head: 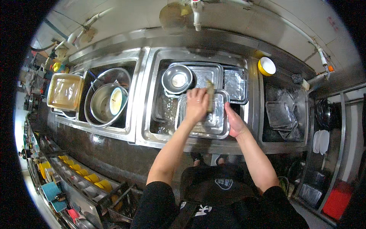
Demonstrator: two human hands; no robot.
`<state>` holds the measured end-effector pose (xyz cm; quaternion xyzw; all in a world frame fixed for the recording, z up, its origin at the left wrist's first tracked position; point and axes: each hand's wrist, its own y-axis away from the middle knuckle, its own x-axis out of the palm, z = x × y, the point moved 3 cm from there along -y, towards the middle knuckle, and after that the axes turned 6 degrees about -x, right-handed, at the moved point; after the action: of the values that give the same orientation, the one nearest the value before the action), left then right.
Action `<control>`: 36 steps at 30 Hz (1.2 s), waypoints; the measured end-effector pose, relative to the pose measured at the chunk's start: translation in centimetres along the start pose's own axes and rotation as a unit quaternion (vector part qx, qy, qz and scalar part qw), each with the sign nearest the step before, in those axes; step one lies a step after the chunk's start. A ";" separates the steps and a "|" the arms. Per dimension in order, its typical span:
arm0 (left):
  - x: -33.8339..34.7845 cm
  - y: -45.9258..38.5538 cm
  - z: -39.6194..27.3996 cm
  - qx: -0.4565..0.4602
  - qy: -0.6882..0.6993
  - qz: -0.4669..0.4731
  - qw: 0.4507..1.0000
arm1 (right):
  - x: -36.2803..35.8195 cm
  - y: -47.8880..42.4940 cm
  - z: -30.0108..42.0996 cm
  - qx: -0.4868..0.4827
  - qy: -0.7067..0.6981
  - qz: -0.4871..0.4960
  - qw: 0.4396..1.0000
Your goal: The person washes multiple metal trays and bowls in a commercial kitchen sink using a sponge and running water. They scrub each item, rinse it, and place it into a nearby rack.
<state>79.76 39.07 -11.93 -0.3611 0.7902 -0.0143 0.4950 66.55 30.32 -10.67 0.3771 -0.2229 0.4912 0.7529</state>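
Observation:
A shallow rectangular metal tray (220, 130) lies tilted in the middle sink, over other metalware. My left hand (197, 103) presses a yellowish-green scrubbing pad or cloth (210, 96), blurred by motion, onto the tray's inner face. At the tray's right rim is my right hand (236, 120), thumb up along the edge, its fingers partly hidden. Behind my left hand a round metal bowl (177, 78) rests on another metal tray (208, 71). One more metal tray (236, 86) lies to the right of these. Water wets the sink's bottom.
In the left sink a large metal basin (88, 114) holds a pot and a small bowl. Stacked amber containers (65, 91) stand left of it. A yellow bowl (267, 66) sits on the right ledge. The right sink holds wire-mesh baskets (280, 114). A white tap (197, 15) projects above.

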 end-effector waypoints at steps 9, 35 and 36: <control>6.9 9.7 5.8 -0.437 0.096 0.030 0.894 | -1.1 0.3 -1.0 -0.017 0.079 -0.058 0.995; 2.0 15.3 -5.9 -0.022 0.128 0.211 0.969 | -5.9 2.2 1.7 -0.023 -0.159 0.029 0.987; 2.3 15.0 -4.4 -0.024 0.104 0.203 0.973 | -6.5 2.5 2.0 -0.024 -0.162 0.008 0.986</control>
<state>67.38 47.38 -17.14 -0.2018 0.8942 0.0682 0.3938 61.61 25.69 -13.13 0.4321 -0.3566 0.4240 0.7116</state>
